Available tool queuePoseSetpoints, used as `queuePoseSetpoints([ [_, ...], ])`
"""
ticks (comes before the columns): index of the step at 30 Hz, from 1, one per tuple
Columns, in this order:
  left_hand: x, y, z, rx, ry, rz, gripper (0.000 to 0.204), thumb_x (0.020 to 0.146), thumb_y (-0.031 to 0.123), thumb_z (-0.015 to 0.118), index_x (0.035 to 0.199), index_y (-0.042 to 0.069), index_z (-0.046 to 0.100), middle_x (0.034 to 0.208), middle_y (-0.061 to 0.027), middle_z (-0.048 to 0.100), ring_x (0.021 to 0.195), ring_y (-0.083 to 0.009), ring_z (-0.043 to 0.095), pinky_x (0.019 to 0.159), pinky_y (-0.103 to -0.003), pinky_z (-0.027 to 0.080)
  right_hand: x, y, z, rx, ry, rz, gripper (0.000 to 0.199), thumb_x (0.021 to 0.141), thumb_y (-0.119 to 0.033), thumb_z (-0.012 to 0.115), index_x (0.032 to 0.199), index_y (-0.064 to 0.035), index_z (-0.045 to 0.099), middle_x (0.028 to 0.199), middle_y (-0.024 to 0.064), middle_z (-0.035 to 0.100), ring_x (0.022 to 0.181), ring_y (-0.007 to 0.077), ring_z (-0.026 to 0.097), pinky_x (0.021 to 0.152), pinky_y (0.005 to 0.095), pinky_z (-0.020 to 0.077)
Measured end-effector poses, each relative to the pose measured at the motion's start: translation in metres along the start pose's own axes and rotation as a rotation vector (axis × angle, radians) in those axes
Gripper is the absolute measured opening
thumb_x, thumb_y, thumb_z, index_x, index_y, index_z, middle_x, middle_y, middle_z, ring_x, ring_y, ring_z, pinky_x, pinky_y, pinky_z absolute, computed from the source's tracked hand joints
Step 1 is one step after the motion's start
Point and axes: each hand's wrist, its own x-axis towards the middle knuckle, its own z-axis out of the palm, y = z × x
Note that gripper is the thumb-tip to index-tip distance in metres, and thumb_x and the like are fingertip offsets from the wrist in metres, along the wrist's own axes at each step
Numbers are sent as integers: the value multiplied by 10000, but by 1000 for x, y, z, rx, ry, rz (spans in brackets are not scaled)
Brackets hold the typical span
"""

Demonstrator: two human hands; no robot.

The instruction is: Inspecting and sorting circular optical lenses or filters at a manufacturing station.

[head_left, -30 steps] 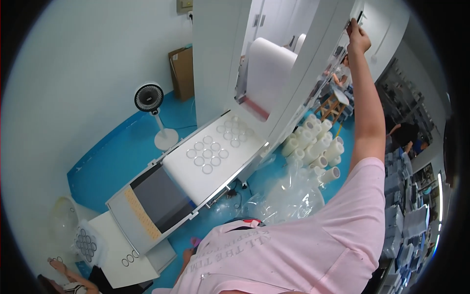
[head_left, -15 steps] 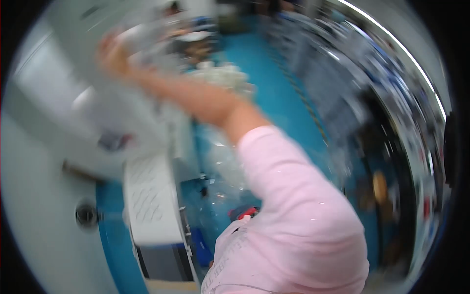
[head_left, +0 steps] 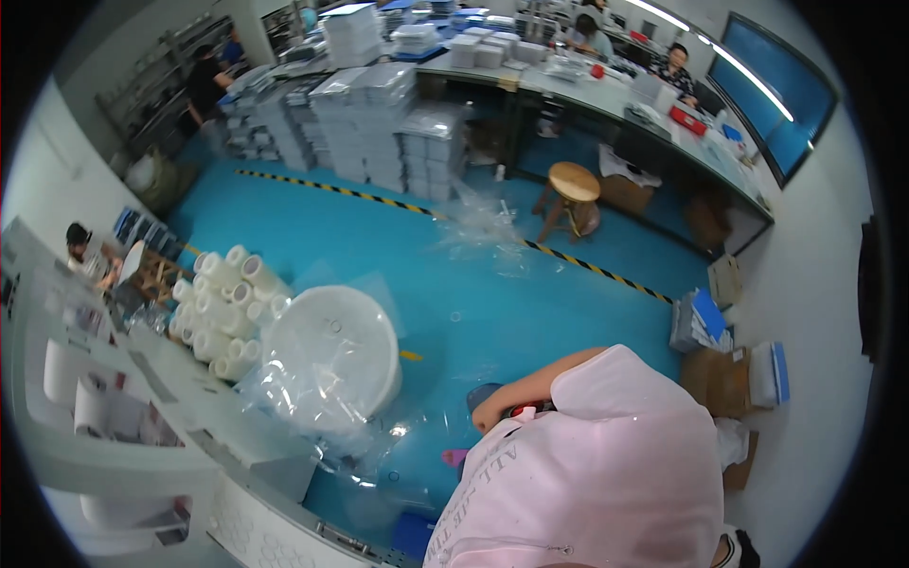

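Note:
My right hand (head_left: 487, 415) hangs low in front of my body, below the short sleeve of my pink shirt (head_left: 606, 454). It is small and partly turned away, so its fingers cannot be made out. Beside it shows a grey-blue shape (head_left: 483, 394), and a small red and black item (head_left: 520, 411) lies at the wrist. Whether the hand touches either is unclear. My left hand is out of sight. A large white tub (head_left: 383, 331) with clear plastic film (head_left: 317, 379) over it stands on the floor ahead of the hand.
White rolls (head_left: 222, 303) stand bundled behind the tub. A pale machine (head_left: 237, 516) fills the lower left. Wrapped stacks (head_left: 360, 123), a long workbench (head_left: 615, 90) and a wooden stool (head_left: 573, 182) line the far side. Cardboard boxes (head_left: 717, 383) sit at the right wall. Several people work farther off.
The view has swung to the right, from the machine towards the workbench. My right arm, stretched up and forward before, is lowered in front of my body.

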Motion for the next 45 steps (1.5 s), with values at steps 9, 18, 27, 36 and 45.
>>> queuePoseSetpoints([
  [9, 66, 178, 40, 125, -55, 173, 259, 806, 240, 538, 834, 55, 718, 822, -207, 670, 748, -386, 648, 634, -474, 496, -176, 76, 30, 345, 966, 650, 174, 688, -164, 566, 587, -28, 604, 554, 174, 573, 482, 287, 536, 486, 471, 388],
  [18, 137, 405, 111, 248, -133, 335, 263, 809, 245, 537, 847, 68, 727, 835, -197, 677, 758, -375, 654, 640, -464, 503, -387, 133, 78, 435, 915, 598, 168, 690, -167, 573, 649, -19, 640, 673, 207, 622, 578, 357, 572, 561, 493, 438],
  [27, 264, 557, 193, 239, -439, 658, 331, 789, 410, 586, 922, 127, 697, 879, -150, 677, 746, -303, 662, 565, -433, 483, -507, 280, 168, 727, 1100, 1207, 218, 723, -162, 545, 780, -26, 707, 846, 245, 667, 777, 393, 654, 695, 491, 516],
  [36, 392, 792, 296, 184, -413, 673, 308, 765, 295, 558, 768, 19, 694, 792, -226, 664, 676, -409, 641, 637, -464, 493, -634, 339, 136, 853, 1129, 1010, 280, 728, -253, 602, 851, -28, 714, 874, 236, 669, 781, 387, 649, 716, 469, 503],
  [45, 453, 981, 330, -186, -623, 202, 295, 810, 246, 567, 816, -21, 691, 724, -175, 676, 604, -232, 663, 609, -398, 521, -929, 408, 38, 511, 1564, 1183, 188, 797, -191, 610, 895, -49, 685, 901, 160, 684, 839, 328, 657, 736, 402, 518],
])
